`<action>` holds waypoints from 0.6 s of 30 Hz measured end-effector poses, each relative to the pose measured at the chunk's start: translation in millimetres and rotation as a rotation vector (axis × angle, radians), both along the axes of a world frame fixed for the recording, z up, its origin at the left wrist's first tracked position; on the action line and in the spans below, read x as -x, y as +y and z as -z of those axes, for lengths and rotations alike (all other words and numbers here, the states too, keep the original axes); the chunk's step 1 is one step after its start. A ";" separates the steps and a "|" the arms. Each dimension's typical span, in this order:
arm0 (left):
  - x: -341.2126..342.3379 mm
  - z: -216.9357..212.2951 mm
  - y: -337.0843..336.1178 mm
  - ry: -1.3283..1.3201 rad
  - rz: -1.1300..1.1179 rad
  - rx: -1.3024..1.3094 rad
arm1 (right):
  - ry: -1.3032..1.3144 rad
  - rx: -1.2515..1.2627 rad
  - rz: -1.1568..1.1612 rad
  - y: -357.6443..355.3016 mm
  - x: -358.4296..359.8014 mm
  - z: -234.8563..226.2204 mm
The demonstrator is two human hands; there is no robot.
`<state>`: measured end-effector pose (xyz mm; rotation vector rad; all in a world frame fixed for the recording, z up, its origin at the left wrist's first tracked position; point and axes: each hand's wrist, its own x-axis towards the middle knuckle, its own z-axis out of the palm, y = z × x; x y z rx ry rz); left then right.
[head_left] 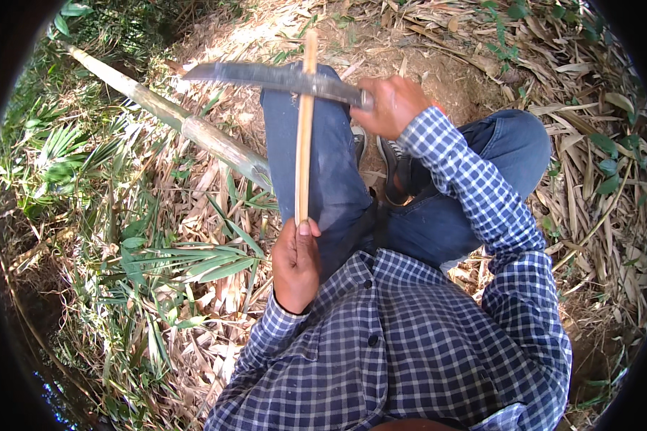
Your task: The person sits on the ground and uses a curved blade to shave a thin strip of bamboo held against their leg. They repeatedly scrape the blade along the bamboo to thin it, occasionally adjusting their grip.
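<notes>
Seated person, viewed from above. The left hand [295, 264] is closed around the near end of a thin bamboo strip [305, 129], which runs away from the body along the left thigh. The right hand [391, 106] grips the handle of a long knife [266, 76]; its blade lies crosswise against the strip's far portion. A thick bamboo pole [172, 115] rests on dry leaf litter [597, 187] to the left.

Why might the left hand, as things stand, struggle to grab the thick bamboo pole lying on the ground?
Probably no: the left hand is shut on the bamboo strip, and the bamboo pole lies apart beyond the knee.
</notes>
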<state>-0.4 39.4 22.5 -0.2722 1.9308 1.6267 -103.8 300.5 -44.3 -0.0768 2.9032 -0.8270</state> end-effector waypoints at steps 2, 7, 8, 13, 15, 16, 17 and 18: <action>2.6 3.6 -1.1 -0.024 -0.036 -0.025 | 0.018 0.016 -0.112 -9.4 -15.8 3.6; 30.7 12.2 13.3 -0.110 -0.111 -0.176 | 0.023 0.157 -0.177 -37.1 -45.9 -7.0; 36.2 12.0 16.9 -0.141 -0.131 -0.208 | 0.027 0.175 -0.172 -39.8 -48.1 -8.8; 43.2 10.5 21.6 -0.260 -0.172 -0.301 | 0.101 0.178 -0.172 -41.3 -54.3 -14.0; 40.5 10.7 22.2 -0.269 -0.146 -0.344 | 0.043 0.104 -0.125 -30.9 -45.0 -7.0; 40.6 8.7 23.1 -0.268 -0.135 -0.362 | 0.018 0.071 -0.105 -27.2 -40.3 -5.6; 41.1 6.9 24.0 -0.272 -0.143 -0.358 | 0.027 0.095 -0.104 -27.0 -39.9 -5.9; 41.6 5.3 24.9 -0.276 -0.151 -0.353 | 0.036 0.119 -0.104 -26.9 -39.5 -6.0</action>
